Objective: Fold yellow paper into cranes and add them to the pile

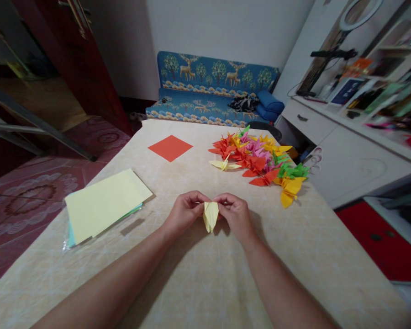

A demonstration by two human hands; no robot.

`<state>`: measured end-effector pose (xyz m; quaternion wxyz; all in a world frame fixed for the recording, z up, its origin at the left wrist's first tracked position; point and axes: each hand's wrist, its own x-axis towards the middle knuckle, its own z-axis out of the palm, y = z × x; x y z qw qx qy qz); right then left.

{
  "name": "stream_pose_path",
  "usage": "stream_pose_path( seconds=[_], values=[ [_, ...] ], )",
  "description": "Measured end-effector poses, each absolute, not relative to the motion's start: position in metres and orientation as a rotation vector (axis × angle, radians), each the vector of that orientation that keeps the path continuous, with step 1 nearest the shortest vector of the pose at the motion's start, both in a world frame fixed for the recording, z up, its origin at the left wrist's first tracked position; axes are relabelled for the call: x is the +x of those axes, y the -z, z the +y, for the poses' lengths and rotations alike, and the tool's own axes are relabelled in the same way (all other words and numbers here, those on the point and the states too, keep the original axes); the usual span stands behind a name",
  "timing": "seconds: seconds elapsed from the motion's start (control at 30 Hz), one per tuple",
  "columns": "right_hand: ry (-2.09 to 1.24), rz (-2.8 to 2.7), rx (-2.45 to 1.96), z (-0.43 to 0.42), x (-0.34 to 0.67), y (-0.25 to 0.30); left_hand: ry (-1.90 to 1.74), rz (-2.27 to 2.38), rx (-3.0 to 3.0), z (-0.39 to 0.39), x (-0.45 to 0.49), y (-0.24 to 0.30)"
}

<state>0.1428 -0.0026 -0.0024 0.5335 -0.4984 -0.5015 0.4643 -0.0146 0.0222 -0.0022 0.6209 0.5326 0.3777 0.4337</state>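
Note:
A small piece of folded pale yellow paper [211, 216] hangs between my two hands above the middle of the table. My left hand [189, 209] pinches its left upper edge between thumb and fingers. On the other side, my right hand [235, 211] grips the right upper edge the same way. The paper is folded narrow, with its points toward me. Beyond my hands sits a finished pale yellow paper crane [225, 165] with spread wings. A pile of paper cranes [255, 155] in red, orange, pink and green lies to the right of it.
A red paper square [170, 148] lies flat at the far left of the table [192, 283]. Nearer, a stack of pale yellow sheets [108, 203] rests on a clear plastic packet. Behind the table stands a blue patterned sofa [198, 98]; a white cabinet [356, 160] is at right.

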Motion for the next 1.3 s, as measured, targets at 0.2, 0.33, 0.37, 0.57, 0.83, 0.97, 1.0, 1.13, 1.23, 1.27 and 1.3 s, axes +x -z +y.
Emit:
stream_pose_path(
  seconds=[0.2,0.33,0.37,0.57,0.83,0.97,1.0,1.13,1.23,1.27,1.3],
  values=[
    [-1.073,-1.253,-1.204,-0.004,0.142,0.004,-0.956,0.937,1.298,0.022,-0.016,-0.001],
    [-1.03,-1.326,-1.218,-0.005,0.143,0.007,-0.925,0.885,1.239,0.021,-0.016,-0.003],
    [-1.007,-1.351,-1.224,-0.004,0.144,0.008,-0.922,0.879,1.226,0.021,-0.016,-0.002],
    [-0.873,-1.504,-1.243,-0.004,0.148,0.013,-0.913,0.887,1.226,0.024,-0.017,0.006],
    [-0.759,-1.589,-1.267,-0.005,0.146,0.008,-0.895,0.921,1.275,0.024,-0.018,0.006],
    [-0.675,-1.644,-1.264,-0.006,0.145,0.007,-0.872,0.948,1.318,0.025,-0.018,0.004],
    [-0.653,-1.661,-1.255,-0.006,0.144,0.007,-0.864,0.956,1.327,0.025,-0.019,0.004],
    [-0.592,-1.712,-1.224,-0.008,0.143,0.005,-0.845,0.974,1.34,0.025,-0.019,0.002],
    [-0.578,-1.725,-1.214,-0.008,0.143,0.005,-0.834,0.97,1.344,0.025,-0.02,0.001],
    [-0.574,-1.724,-1.216,-0.008,0.143,0.005,-0.83,0.968,1.344,0.025,-0.02,0.001],
    [-0.57,-1.72,-1.219,-0.008,0.143,0.006,-0.825,0.965,1.339,0.025,-0.02,0.0]
  ],
)
